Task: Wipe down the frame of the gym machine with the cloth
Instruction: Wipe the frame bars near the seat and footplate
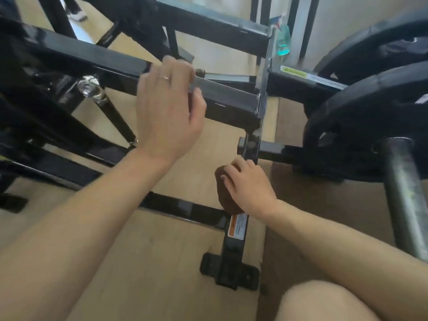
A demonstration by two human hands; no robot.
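Note:
The gym machine's black steel frame (88, 59) fills the upper half of the view. My left hand (166, 107) grips a square horizontal bar of it, fingers over the top and thumb wrapped underneath. Lower down, my right hand (250, 186) holds a brown cloth (225, 195) and presses it onto a low upright frame post (236, 242) that carries an orange-and-white warning label. The cloth is bunched under my palm, only its left side showing.
Black weight plates (361, 126) hang on a steel sleeve (405, 200) at the right. A spray bottle (283, 40) stands at the back by a pillar. The post's foot plate (229, 272) sits on the wooden floor. My bare knee (324, 302) is at the bottom right.

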